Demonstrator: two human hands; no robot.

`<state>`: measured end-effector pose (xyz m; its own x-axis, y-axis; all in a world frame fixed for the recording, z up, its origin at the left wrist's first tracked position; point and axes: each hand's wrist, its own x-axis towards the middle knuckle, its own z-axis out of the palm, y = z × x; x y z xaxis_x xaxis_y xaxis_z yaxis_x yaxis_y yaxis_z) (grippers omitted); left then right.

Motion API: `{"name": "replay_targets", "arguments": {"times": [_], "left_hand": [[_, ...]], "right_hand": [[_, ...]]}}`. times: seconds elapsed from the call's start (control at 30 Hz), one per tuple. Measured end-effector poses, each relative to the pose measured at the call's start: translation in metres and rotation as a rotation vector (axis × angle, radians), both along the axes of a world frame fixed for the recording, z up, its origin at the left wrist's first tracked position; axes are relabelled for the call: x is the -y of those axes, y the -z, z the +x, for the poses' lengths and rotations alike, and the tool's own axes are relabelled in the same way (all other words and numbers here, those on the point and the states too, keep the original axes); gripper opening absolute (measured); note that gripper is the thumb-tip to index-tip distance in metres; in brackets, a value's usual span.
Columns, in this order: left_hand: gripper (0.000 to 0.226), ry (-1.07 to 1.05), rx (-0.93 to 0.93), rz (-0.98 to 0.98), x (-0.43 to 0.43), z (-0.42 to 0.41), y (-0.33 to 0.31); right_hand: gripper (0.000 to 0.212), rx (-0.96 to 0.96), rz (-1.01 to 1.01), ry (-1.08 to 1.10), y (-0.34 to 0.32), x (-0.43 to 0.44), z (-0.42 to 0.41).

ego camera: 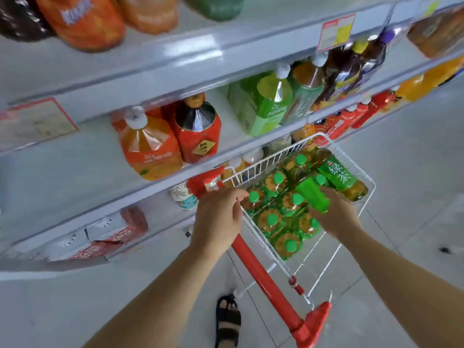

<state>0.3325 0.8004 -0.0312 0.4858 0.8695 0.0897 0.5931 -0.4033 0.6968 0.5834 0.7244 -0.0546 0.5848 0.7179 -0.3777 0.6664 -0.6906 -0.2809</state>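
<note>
Grey shelves (175, 59) of big drink bottles flank a white wire cart (276, 153) packed with green-capped tea bottles (272, 220). A lying bottle (337, 175) on top reads 绿茶. The left hand (218, 217) curls over the cart's rim, and the right hand (335, 216) grips a green-labelled bottle (312, 195) just above the pack.

Bare forearms (163, 285); black strapped sandal (228, 320) (toes showing) on one foot.

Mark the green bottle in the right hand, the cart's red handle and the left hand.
green bottle (312, 197), head view, on its label.
red handle (264, 280), head view, middle of the bar.
left hand (218, 217), head view, back of the hand.
</note>
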Motion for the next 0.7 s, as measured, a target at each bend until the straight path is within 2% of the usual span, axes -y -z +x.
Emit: {"name": "replay_targets", "arguments": {"times": [0.13, 0.23, 0.3, 0.4, 0.47, 0.6, 0.67, 0.7], "left_hand": [[0.023, -0.030, -0.215, 0.125, -0.001, 0.024, 0.022], [0.023, -0.079, -0.338, 0.157, 0.000, 0.032, 0.028], [0.021, -0.080, -0.374, 0.160, 0.000, 0.033, 0.029], [0.021, -0.014, -0.407, 0.141, -0.005, 0.039, 0.025], [0.026, 0.058, -0.339, -0.084, -0.008, 0.055, 0.022], [0.050, 0.041, -0.021, -0.766, -0.007, 0.106, 0.032], [0.058, 0.003, 0.138, -0.968, 0.000, 0.133, 0.034], [0.050, -0.031, 0.241, -1.033, 0.004, 0.143, 0.033]], "right_hand": [[0.073, 0.071, -0.176, -0.066, 0.038, -0.019, 0.031], [0.079, 0.102, -0.232, -0.089, 0.059, -0.034, 0.041], [0.081, 0.096, -0.213, -0.084, 0.070, -0.039, 0.048], [0.075, 0.016, -0.076, -0.047, 0.070, -0.034, 0.053], [0.072, -0.091, 0.040, -0.005, 0.056, -0.024, 0.052], [0.072, -0.366, 0.317, 0.099, 0.017, -0.001, 0.037], [0.073, -0.419, 0.395, 0.040, 0.003, 0.005, 0.026], [0.073, -0.454, 0.401, 0.002, -0.003, 0.005, 0.020]]}}
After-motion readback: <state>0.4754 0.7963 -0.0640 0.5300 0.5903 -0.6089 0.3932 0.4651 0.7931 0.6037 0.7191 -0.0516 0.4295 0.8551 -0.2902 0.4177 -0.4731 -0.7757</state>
